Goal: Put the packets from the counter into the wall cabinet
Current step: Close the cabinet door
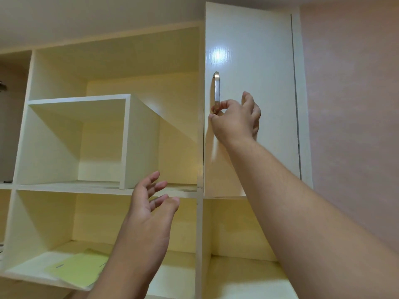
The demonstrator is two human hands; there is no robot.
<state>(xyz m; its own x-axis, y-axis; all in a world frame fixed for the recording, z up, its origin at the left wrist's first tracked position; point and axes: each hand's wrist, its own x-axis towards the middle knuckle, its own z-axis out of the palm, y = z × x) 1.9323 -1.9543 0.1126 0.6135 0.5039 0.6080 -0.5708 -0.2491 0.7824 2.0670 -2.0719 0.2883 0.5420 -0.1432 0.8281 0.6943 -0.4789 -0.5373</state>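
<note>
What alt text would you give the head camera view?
The right hand grips the handle of a closed white cabinet door. The left hand hovers open and empty before open shelves; a yellow-green folder lies on the lower one.

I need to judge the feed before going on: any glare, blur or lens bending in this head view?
Head view: a bright glare spot sits on the glossy cabinet door above the handle; shelf edges bow from the wide lens; diagonal shadows cross the open cubbies; the left hand looks slightly soft; the right hand at the handle is sharp enough.
</note>
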